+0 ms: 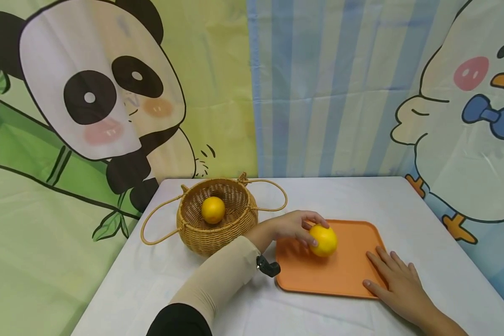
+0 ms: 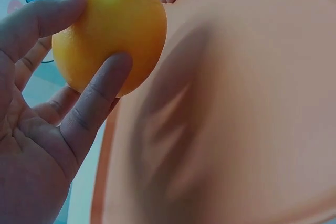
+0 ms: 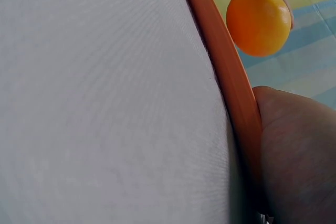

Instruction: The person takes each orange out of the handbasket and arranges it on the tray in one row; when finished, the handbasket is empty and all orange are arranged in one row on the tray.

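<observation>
My left hand [image 1: 294, 228] holds an orange [image 1: 324, 241] over the orange-coloured tray [image 1: 353, 280]. In the left wrist view, the thumb and fingers are spread round the fruit [image 2: 113, 35], and their shadow falls on the tray. At the tray's right edge my right hand [image 1: 403, 284] rests with straight, spread fingers, the fingertips on the rim. The right wrist view has part of that hand [image 3: 299, 145] against the tray's side [image 3: 223, 51]. A second orange [image 1: 213, 210] lies inside the wicker basket [image 1: 218, 240], left of the tray.
The basket's two loop handles [image 1: 159, 240] stick out to its left and right. A white cloth [image 1: 252, 308] covers the table. Printed curtains with a panda [image 1: 90, 98] and a white duck [image 1: 466, 172] hang behind and beside it.
</observation>
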Demonstrator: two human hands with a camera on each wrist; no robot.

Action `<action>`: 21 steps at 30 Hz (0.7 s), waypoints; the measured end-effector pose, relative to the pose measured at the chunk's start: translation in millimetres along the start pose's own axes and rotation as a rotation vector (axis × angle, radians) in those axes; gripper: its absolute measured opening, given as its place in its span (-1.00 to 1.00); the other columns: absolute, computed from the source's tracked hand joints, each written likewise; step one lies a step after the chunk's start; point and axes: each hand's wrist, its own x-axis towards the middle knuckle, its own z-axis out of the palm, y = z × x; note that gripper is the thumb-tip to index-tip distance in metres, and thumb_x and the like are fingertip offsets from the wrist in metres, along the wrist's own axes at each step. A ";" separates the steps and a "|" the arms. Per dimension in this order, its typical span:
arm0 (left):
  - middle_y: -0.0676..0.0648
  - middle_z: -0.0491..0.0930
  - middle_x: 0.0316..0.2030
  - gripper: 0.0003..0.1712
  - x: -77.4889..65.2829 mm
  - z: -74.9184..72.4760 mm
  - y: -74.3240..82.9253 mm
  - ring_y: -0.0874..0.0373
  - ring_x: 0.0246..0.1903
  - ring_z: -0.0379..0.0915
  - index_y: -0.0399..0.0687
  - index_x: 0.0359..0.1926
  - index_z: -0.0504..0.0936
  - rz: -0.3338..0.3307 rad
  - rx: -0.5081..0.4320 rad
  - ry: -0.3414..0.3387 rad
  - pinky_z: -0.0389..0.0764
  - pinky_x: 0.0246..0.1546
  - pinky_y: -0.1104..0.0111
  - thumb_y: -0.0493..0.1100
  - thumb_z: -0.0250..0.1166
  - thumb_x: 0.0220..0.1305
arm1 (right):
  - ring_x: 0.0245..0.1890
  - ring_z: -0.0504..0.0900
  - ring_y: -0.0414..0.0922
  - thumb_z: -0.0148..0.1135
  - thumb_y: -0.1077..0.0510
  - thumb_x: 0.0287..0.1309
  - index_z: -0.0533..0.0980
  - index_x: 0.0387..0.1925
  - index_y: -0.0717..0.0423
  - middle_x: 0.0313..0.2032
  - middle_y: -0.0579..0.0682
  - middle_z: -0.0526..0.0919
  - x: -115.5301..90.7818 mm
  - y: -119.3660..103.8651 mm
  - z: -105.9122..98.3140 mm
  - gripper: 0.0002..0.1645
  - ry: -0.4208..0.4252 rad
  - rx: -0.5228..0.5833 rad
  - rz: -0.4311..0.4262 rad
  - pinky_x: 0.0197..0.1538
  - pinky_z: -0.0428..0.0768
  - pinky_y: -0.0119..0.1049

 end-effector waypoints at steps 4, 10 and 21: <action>0.17 0.49 0.24 -0.37 0.2 2.8 -3.2 0.07 -0.08 0.68 0.02 0.24 0.69 -0.014 -0.024 -0.002 0.79 -0.13 0.00 -0.50 0.53 0.20 | 0.51 0.00 0.59 0.26 -0.46 0.37 0.29 0.60 0.17 0.59 0.45 0.12 -0.3 0.1 0.4 0.09 -0.001 0.001 -0.003 0.31 -0.26 0.74; 0.17 0.53 0.21 -0.38 0.6 4.8 -8.1 0.02 -0.25 0.71 0.05 0.23 0.69 -0.035 -0.008 0.004 0.80 -0.21 0.07 -0.48 0.53 0.21 | 0.52 -0.01 0.58 0.25 -0.46 0.37 0.29 0.60 0.17 0.59 0.44 0.11 0.0 0.1 1.2 0.09 -0.001 0.006 -0.001 0.33 -0.29 0.73; 0.06 0.59 0.19 -0.38 0.6 9.9 -12.8 0.06 -0.20 0.67 -0.02 0.27 0.65 -0.019 -0.029 0.016 0.79 -0.21 0.12 -0.50 0.50 0.22 | 0.52 -0.03 0.58 0.24 -0.51 0.34 0.29 0.60 0.18 0.59 0.45 0.09 1.6 -2.0 -0.8 0.14 -0.010 -0.008 0.025 0.34 -0.30 0.72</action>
